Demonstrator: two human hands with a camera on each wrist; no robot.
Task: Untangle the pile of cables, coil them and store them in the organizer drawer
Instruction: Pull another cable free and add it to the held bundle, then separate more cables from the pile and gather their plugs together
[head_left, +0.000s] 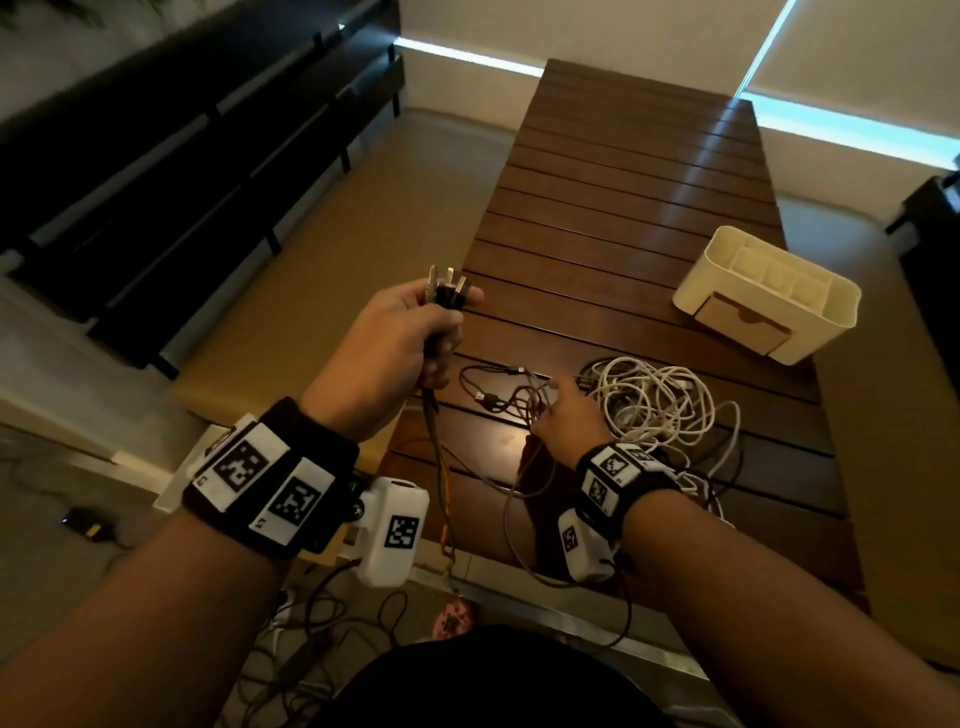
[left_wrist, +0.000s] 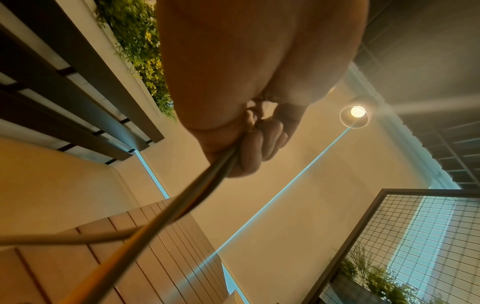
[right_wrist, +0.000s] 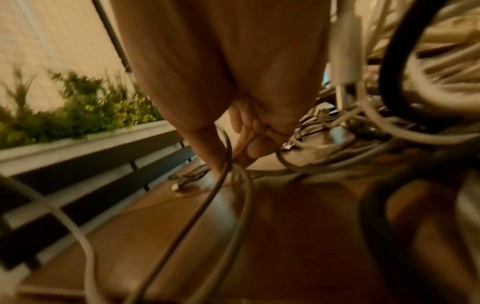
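**Now: plugs bunched in one fist, the other hand down in the tangle**

Up at the left hand (head_left: 387, 340), a bundle of dark cables (head_left: 441, 467) is gripped in a closed fist, their plug ends (head_left: 448, 288) sticking up past the thumb and fingers. Below the fist the cords hang down past the near edge of the wooden table (head_left: 623, 208); the left wrist view shows the fingers (left_wrist: 255, 148) wrapped round them.

The right hand (head_left: 566, 415) sits low on the table, fingers curled among thin dark cords (head_left: 498, 400) just ahead of it. In the right wrist view, which is blurred, fingertips (right_wrist: 257, 148) seem to pinch a thin cord, but I cannot tell for sure.

Just to the right of that hand lies a loose heap of white cables (head_left: 660, 400), touching the dark ones. Further beyond it, well apart, stands a cream organizer (head_left: 769, 301) with its small brown drawer (head_left: 743, 325) closed.

More cords lie on the floor (head_left: 291, 649) beneath the left wrist.
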